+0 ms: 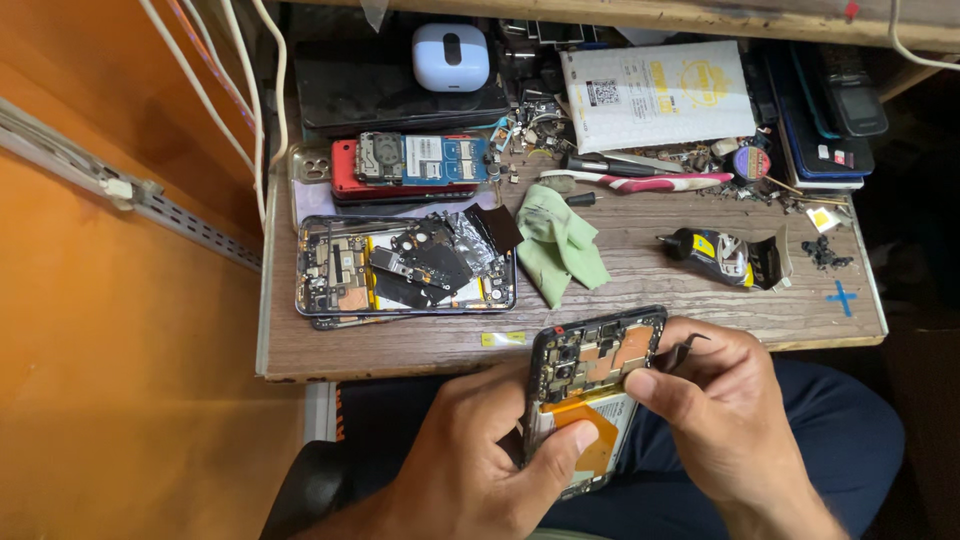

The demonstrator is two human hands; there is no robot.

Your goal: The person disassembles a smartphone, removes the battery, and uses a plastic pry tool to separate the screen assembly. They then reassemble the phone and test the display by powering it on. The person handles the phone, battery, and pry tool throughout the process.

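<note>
Head view: your left hand [470,455] clasps the opened phone [590,395] by its lower edge, steadying it over your lap just below the worktop [640,300]. Your right hand [725,410] pinches black tweezers [690,348] against the phone's upper corner, at the exposed boards.

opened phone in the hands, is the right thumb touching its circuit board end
Touching. The head view shows the right hand with its thumb pressed on the lower edge of the opened phone board area, no gap visible, while the left hand grips its lower half.
</note>
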